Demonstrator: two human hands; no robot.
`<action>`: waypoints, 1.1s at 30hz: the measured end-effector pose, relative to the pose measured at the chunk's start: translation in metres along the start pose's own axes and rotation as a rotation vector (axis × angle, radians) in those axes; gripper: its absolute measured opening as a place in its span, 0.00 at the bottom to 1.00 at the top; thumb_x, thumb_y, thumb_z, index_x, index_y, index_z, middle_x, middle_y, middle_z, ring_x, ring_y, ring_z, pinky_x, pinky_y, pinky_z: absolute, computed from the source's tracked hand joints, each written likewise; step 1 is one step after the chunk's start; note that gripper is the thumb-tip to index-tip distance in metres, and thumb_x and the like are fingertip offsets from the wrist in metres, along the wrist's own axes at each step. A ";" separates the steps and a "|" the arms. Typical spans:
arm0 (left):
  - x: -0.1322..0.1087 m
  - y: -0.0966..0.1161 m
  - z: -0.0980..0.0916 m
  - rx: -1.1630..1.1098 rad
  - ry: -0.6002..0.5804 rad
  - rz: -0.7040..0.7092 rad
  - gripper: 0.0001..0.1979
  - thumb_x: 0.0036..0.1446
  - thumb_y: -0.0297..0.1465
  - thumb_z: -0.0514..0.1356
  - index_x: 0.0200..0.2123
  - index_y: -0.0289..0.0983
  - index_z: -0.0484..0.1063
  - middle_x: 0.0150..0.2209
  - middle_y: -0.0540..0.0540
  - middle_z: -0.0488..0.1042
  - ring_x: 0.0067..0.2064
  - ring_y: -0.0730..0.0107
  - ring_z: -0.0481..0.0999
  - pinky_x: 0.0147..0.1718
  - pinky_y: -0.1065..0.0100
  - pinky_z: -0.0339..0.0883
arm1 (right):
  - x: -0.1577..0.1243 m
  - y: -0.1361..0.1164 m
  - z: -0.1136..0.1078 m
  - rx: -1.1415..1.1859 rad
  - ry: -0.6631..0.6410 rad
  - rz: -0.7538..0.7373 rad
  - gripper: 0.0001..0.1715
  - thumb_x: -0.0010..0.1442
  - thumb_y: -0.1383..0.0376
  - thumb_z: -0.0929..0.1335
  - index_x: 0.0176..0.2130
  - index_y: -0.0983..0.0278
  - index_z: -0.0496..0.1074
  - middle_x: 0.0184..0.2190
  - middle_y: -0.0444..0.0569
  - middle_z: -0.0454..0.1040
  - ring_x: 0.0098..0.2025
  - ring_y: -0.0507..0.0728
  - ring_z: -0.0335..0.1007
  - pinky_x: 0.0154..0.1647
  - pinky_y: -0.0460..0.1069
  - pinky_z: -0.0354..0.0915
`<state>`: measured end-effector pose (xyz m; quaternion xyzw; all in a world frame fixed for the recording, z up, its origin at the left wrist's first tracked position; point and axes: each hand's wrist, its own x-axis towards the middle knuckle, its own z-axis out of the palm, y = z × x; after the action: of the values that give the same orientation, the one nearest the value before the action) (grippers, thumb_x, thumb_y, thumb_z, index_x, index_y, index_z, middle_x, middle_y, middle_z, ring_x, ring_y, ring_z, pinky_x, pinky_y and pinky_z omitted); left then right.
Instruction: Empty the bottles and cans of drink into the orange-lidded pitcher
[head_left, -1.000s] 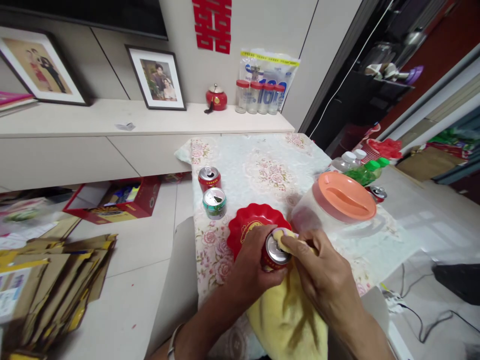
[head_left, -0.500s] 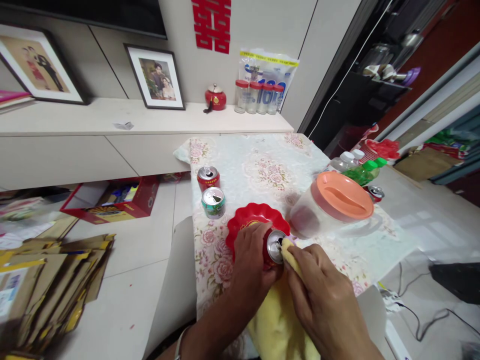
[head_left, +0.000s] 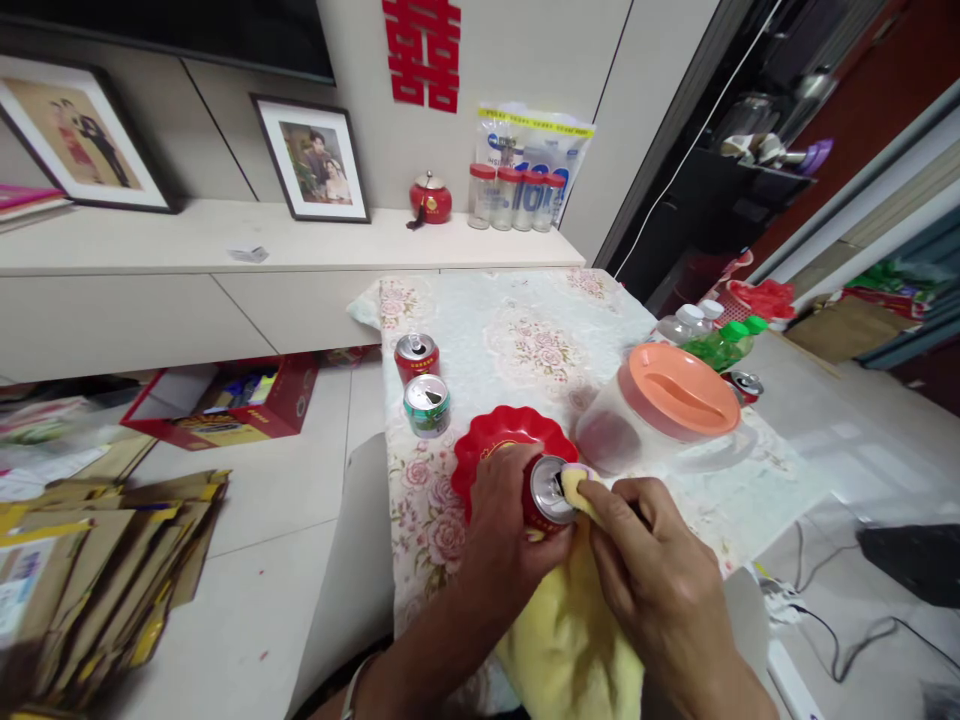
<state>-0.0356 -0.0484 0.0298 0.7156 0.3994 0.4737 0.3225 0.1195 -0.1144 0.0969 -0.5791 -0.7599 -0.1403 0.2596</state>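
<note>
A red drink can lies tilted in my left hand, its silver top with the opened mouth facing up and to the right. My right hand pinches a corner of a yellow cloth and presses it at the can's rim, beside the opening. The rest of the cloth hangs down between my forearms. Just beyond the can is a red scalloped plate, partly covered by my left hand. Left of the plate stand a green can and another red can, both opened.
A clear pitcher with an orange lid stands right of the plate. Behind it are several bottles and one more can. A flowered tablecloth covers the table. Flattened cardboard lies on the floor at left.
My right hand's cloth-covered fingertips have shifted slightly along the can's rim, and the index finger now lies straighter over the cloth. The left hand still grips the can, nearly unmoved.
</note>
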 end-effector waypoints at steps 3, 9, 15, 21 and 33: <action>0.001 0.002 -0.001 0.052 0.008 0.001 0.32 0.51 0.27 0.70 0.59 0.44 0.67 0.54 0.42 0.80 0.54 0.48 0.82 0.55 0.46 0.80 | 0.002 -0.010 -0.002 0.029 -0.001 0.010 0.15 0.77 0.70 0.62 0.55 0.67 0.75 0.37 0.48 0.69 0.29 0.49 0.73 0.29 0.42 0.71; -0.001 0.003 0.001 0.157 0.069 0.057 0.20 0.63 0.32 0.63 0.58 0.42 0.69 0.53 0.39 0.82 0.53 0.46 0.82 0.51 0.45 0.78 | -0.002 -0.032 0.002 0.218 -0.015 0.083 0.19 0.75 0.73 0.62 0.59 0.64 0.73 0.39 0.50 0.73 0.34 0.51 0.75 0.34 0.42 0.74; -0.002 0.000 -0.003 0.087 0.037 0.064 0.22 0.61 0.31 0.65 0.58 0.42 0.70 0.54 0.39 0.81 0.54 0.45 0.82 0.53 0.45 0.77 | -0.002 -0.020 0.003 0.332 0.022 0.024 0.20 0.72 0.75 0.64 0.59 0.65 0.75 0.39 0.49 0.73 0.35 0.48 0.76 0.36 0.39 0.72; 0.000 -0.004 -0.002 -0.113 -0.031 -0.047 0.33 0.52 0.29 0.71 0.61 0.43 0.66 0.56 0.40 0.78 0.57 0.46 0.80 0.58 0.43 0.76 | -0.002 -0.002 0.005 0.390 0.109 0.181 0.16 0.72 0.72 0.68 0.54 0.60 0.80 0.40 0.46 0.75 0.40 0.48 0.76 0.40 0.41 0.71; 0.003 0.022 -0.007 -0.605 -0.123 -0.246 0.35 0.44 0.24 0.72 0.56 0.44 0.67 0.52 0.46 0.77 0.52 0.56 0.82 0.55 0.54 0.79 | -0.006 0.004 0.053 0.949 0.117 0.835 0.28 0.68 0.40 0.70 0.34 0.59 0.85 0.39 0.50 0.75 0.43 0.58 0.74 0.43 0.51 0.70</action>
<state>-0.0354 -0.0554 0.0521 0.5611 0.3040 0.4841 0.5986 0.1118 -0.0905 0.0496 -0.6399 -0.4342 0.2936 0.5620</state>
